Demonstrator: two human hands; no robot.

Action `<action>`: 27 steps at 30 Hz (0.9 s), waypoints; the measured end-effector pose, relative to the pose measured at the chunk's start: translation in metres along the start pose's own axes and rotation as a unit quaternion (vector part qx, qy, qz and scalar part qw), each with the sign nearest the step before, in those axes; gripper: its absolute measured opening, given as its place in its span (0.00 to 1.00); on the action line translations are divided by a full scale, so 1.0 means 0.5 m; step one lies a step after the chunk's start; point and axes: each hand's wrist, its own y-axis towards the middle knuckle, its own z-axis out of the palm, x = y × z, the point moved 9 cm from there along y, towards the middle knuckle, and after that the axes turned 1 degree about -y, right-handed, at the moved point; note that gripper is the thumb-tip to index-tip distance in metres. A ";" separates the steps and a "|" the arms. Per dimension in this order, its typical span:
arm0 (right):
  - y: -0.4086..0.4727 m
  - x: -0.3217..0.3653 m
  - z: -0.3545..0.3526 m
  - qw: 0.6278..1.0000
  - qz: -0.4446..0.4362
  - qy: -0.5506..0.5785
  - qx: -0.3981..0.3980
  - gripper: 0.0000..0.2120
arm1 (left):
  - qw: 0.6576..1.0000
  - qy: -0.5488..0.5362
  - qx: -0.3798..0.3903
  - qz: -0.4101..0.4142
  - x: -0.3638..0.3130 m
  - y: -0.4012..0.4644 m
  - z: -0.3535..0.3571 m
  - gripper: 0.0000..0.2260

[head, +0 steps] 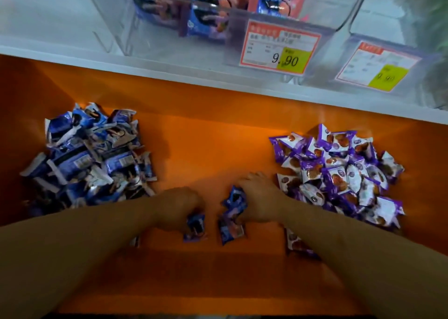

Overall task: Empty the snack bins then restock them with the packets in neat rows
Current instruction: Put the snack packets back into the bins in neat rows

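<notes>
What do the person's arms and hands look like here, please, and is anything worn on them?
Both forearms are bare as far as the frame shows, with no sleeves, gloves, watch or bracelet visible. The left hand and right hand are bare too; no rings can be made out, though the fingers are partly hidden and the picture is soft.

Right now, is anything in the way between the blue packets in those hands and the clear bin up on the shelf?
Nothing visible blocks it. The left hand and right hand grip blue packets on the orange surface; only open space lies below the clear bin.
</notes>
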 end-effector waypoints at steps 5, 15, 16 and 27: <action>-0.027 0.011 -0.013 0.985 0.022 0.170 0.006 0.28 | 0.986 -0.133 -0.065 -0.071 0.009 -0.036 -0.067 0.16; -0.238 0.111 -0.370 0.939 -0.020 0.315 -0.134 0.22 | 0.882 -0.392 -0.257 -0.051 -0.102 -0.286 -0.342 0.21; -0.276 0.116 -0.411 0.930 -0.021 0.325 -0.170 0.22 | 0.861 -0.424 -0.278 -0.035 -0.121 -0.319 -0.369 0.18; -0.553 0.251 -0.604 0.793 -0.097 0.453 -0.395 0.26 | 0.699 -0.605 -0.367 0.105 -0.283 -0.587 -0.481 0.15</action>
